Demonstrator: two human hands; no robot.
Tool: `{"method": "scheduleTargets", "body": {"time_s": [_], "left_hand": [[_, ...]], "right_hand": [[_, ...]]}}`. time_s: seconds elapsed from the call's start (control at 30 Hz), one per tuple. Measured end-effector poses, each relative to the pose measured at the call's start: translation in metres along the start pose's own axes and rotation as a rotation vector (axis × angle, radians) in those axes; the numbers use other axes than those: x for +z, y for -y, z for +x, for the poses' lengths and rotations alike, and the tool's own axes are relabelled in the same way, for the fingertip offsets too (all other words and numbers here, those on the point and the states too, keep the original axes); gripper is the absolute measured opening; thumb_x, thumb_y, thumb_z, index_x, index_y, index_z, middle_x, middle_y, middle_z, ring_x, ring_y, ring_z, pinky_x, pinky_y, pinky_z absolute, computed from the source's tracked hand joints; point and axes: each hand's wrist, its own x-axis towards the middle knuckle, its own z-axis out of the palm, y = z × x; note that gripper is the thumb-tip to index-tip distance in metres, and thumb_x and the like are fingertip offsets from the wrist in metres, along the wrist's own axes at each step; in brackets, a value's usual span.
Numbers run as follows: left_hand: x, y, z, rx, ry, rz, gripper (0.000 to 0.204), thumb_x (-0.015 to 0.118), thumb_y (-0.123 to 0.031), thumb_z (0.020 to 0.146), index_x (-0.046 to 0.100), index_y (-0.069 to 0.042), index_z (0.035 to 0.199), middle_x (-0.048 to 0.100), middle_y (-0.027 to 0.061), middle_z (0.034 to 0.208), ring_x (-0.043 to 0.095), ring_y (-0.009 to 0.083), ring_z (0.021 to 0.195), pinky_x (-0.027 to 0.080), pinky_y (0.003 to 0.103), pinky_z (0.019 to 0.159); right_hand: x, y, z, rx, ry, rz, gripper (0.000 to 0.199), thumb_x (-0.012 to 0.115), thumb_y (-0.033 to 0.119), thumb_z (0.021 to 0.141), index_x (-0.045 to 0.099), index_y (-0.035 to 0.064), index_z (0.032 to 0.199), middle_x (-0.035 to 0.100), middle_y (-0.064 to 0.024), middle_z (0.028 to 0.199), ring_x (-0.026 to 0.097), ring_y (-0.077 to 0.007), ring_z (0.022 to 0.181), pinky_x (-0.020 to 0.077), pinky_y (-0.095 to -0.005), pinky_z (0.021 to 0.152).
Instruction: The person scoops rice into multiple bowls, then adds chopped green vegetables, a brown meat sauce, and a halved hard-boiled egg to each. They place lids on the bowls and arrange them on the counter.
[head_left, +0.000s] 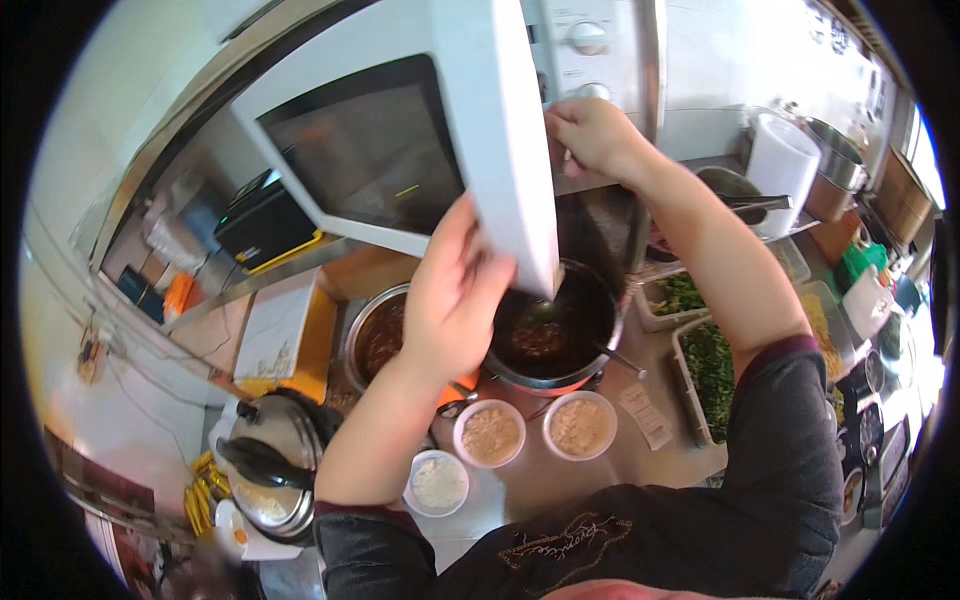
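Observation:
A white microwave door with a dark window stands swung open in front of me. My left hand grips its lower edge with the fingers wrapped on it. My right hand reaches up behind the door's edge, at the front of the microwave body just below its knobs; what it touches is hidden by the door. Below the hands a dark pan with brown food sits on the counter.
A metal bowl of brown sauce sits left of the pan. Three small white bowls of powder stand near me. Trays of chopped greens lie to the right. A lidded pot stands at lower left, a white container at right.

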Motion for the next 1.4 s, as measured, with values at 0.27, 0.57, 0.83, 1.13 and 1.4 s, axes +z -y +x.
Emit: {"method": "scheduleTargets", "body": {"time_s": [0.27, 0.57, 0.83, 1.13, 1.4], "left_hand": [[0.037, 0.094, 0.147, -0.092, -0.292, 0.383, 0.040, 0.057, 0.001, 0.089, 0.050, -0.003, 0.128, 0.063, 0.0102, 0.105, 0.061, 0.0168, 0.085, 0.049, 0.027, 0.080], [0.065, 0.058, 0.027, -0.010, -0.290, 0.164, 0.062, 0.066, 0.002, 0.084, 0.039, -0.006, 0.139, 0.041, 0.0079, 0.130, 0.044, 0.0175, 0.115, 0.042, 0.033, 0.097], [0.061, 0.071, -0.148, -0.204, -0.108, -0.062, 0.045, 0.060, 0.008, 0.084, 0.050, -0.001, 0.127, 0.047, 0.0075, 0.118, 0.051, 0.0153, 0.103, 0.042, 0.029, 0.094], [0.073, 0.120, -0.341, -1.183, -0.434, 0.057, 0.029, 0.061, -0.005, 0.091, 0.057, -0.001, 0.119, 0.056, 0.0021, 0.101, 0.052, 0.0087, 0.093, 0.043, 0.023, 0.085], [0.074, 0.138, -0.366, -1.266, -0.505, 0.043, 0.031, 0.062, -0.007, 0.091, 0.056, -0.001, 0.121, 0.055, 0.0011, 0.101, 0.050, 0.0078, 0.087, 0.042, 0.023, 0.079]], "right_hand": [[-0.039, -0.017, 0.000, -0.121, -0.280, -0.768, 0.049, 0.044, 0.043, 0.097, 0.067, 0.0001, 0.091, 0.068, -0.0198, 0.085, 0.066, -0.0348, 0.083, 0.0507, -0.0441, 0.072], [-0.002, -0.025, 0.011, 0.145, -0.309, 0.521, 0.043, 0.044, 0.035, 0.101, 0.065, -0.0018, 0.092, 0.060, -0.0038, 0.072, 0.047, -0.0108, 0.053, 0.0394, -0.0270, 0.049], [-0.016, -0.113, -0.120, -0.091, -0.626, 0.416, 0.032, 0.050, 0.031, 0.098, 0.068, 0.0063, 0.088, 0.055, 0.0015, 0.062, 0.048, -0.0099, 0.054, 0.0402, -0.0268, 0.050], [0.135, -0.373, -0.331, 0.698, -0.079, -0.699, 0.038, 0.063, 0.034, 0.089, 0.061, 0.0071, 0.116, 0.067, -0.0137, 0.103, 0.064, -0.0278, 0.096, 0.0493, -0.0389, 0.085], [0.135, -0.399, -0.330, 1.073, 0.122, -0.324, 0.037, 0.069, 0.038, 0.083, 0.062, 0.0131, 0.109, 0.070, -0.0101, 0.101, 0.066, -0.0285, 0.094, 0.0509, -0.0405, 0.081]]}}
